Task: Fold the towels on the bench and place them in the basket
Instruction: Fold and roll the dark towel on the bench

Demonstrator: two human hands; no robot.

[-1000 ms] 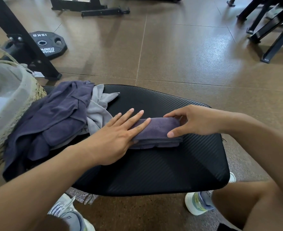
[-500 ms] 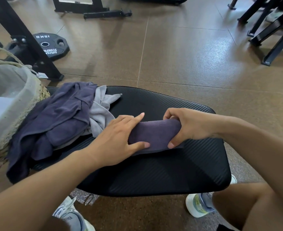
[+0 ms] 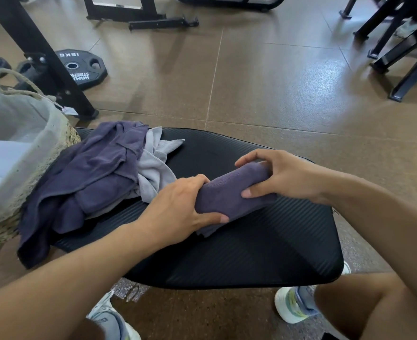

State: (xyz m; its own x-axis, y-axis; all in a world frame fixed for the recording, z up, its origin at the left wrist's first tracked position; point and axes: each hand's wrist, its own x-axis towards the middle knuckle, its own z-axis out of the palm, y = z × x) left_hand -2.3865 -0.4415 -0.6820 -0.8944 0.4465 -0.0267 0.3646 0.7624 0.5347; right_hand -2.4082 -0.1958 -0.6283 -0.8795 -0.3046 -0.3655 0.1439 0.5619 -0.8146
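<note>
Folded purple towel (image 3: 229, 196) now raised off bench (image 3: 251, 246), fingers of left hand (image 3: 178, 207) and right hand (image 3: 283, 177) curled around its ends.

A folded purple towel (image 3: 229, 195) is lying tilted at the centre of the frame on the black bench (image 3: 264, 246). Crumpled purple towels (image 3: 92, 177) and a grey towel (image 3: 153, 165) are lying at centre left, touching the woven basket (image 3: 30, 153) at the left edge.
</note>
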